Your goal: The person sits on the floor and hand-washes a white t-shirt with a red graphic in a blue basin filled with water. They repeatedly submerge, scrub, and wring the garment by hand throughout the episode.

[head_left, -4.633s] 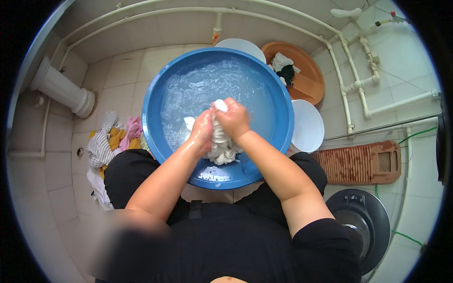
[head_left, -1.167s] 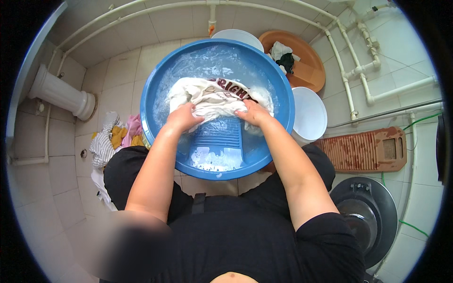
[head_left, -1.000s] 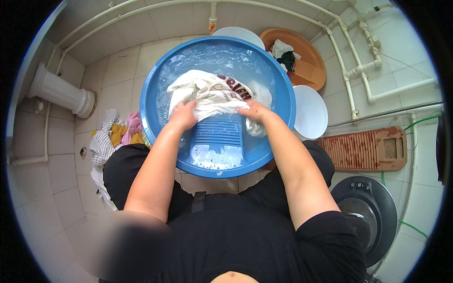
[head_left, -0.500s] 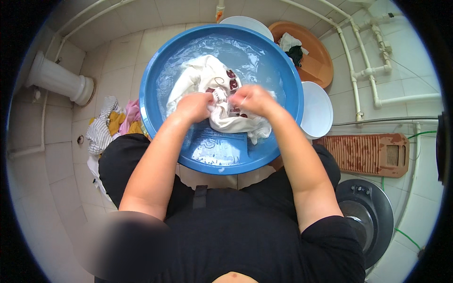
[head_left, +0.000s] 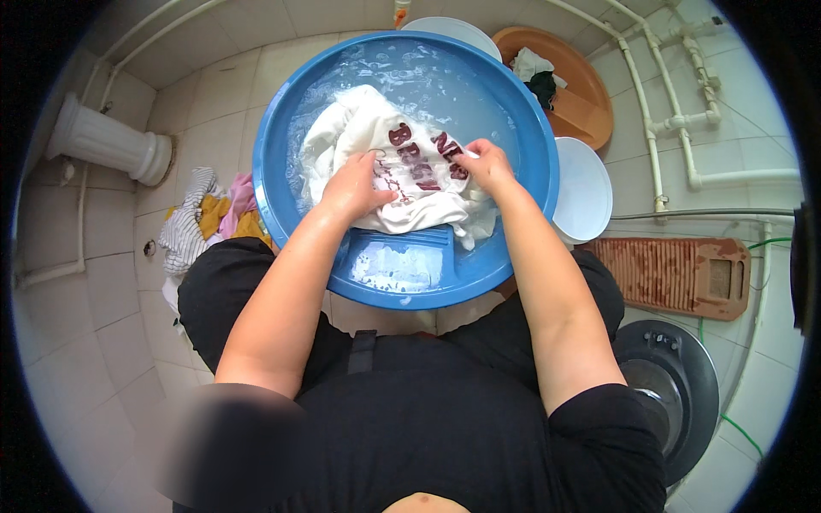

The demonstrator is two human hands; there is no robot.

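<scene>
A wet white garment (head_left: 342, 128) with a dark red print lies partly spread in a big blue basin (head_left: 267, 188) of cloudy, foamy water. My left hand (head_left: 352, 188) rests on the cloth left of the print, its thumb and fingers apart. At the print's right edge, my right hand (head_left: 491, 168) pinches a fold between thumb and fingers. The garment's near edge rests against the ridged washboard part (head_left: 402, 265) moulded into the basin's near side.
Clothes (head_left: 205, 222) are piled on the tiles at the left. An orange basin (head_left: 590, 103) with cloths and a white basin (head_left: 586, 192) stand at the right. Beyond are a brown washboard (head_left: 667, 274), a dark round basin (head_left: 684, 385) and wall pipes (head_left: 654, 171).
The bunched garment is now opened out, showing more of its print. My hands have moved apart: the right outward to the right, the left slightly, with its fingers spread.
</scene>
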